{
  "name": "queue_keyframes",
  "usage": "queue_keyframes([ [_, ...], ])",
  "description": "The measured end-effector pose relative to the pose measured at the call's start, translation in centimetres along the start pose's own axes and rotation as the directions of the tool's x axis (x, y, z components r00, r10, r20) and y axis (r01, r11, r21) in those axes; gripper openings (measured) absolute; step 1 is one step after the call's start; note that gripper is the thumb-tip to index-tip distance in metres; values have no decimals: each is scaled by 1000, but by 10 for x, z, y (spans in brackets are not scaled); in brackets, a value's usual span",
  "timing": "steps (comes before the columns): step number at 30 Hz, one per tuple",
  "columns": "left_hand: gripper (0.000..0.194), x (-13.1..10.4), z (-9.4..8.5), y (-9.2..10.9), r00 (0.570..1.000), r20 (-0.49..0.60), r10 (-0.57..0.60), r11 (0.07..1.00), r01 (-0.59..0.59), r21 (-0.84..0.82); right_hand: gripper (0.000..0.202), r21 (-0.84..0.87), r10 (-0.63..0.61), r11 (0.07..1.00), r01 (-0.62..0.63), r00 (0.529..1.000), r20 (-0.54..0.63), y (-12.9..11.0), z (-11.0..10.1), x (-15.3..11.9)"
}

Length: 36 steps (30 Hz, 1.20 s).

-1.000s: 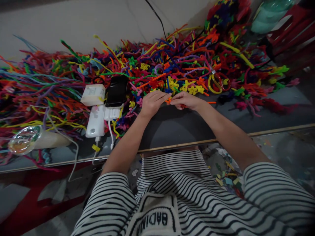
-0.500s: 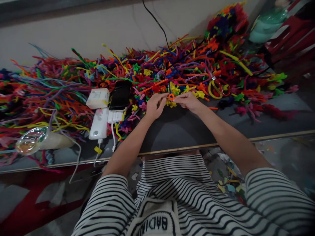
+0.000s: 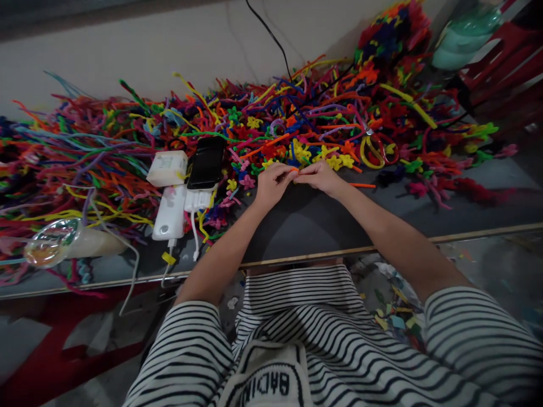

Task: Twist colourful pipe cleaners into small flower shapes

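My left hand and my right hand meet fingertip to fingertip above the dark table. Between them both pinch a small orange pipe cleaner, and most of it is hidden by the fingers. Just behind the hands lie yellow pipe-cleaner flowers. An orange pipe-cleaner piece rests on the table to the right of my right wrist. Scissors with yellow and red handles lie on the pile, right of the hands.
A long heap of coloured pipe cleaners covers the table's back. To the left are a black phone, a white box, a white power bank with cables, and a tipped plastic cup. A green container stands far right.
The orange pipe cleaner showed as a round loop between the fingertips. Now the hands are closer together and the fingers close over it, so only a bit of orange shows.
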<state>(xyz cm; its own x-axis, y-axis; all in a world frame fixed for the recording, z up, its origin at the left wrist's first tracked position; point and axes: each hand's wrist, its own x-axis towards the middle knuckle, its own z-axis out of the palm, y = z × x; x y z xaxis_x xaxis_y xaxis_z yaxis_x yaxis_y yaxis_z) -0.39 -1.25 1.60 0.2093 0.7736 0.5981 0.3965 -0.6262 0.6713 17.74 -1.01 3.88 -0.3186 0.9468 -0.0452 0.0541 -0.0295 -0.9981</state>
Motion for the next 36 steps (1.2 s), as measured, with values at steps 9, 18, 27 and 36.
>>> queue_keyframes([
  [9,18,0,-1,-7,999,-35,12,1000,-13,-8,34,-142,-112,982,123,990,84,14,-2,7],
  [18,17,-1,-1,-5,995,-76,-63,996,59,-60,31,-319,-259,914,252,966,21,7,-3,1],
  [27,40,-2,-5,-9,1000,14,10,997,-9,-72,30,-90,-93,991,95,995,31,9,-3,5],
  [36,22,4,-22,-6,934,99,343,936,-348,48,37,143,-34,989,-29,907,419,10,-22,4],
])
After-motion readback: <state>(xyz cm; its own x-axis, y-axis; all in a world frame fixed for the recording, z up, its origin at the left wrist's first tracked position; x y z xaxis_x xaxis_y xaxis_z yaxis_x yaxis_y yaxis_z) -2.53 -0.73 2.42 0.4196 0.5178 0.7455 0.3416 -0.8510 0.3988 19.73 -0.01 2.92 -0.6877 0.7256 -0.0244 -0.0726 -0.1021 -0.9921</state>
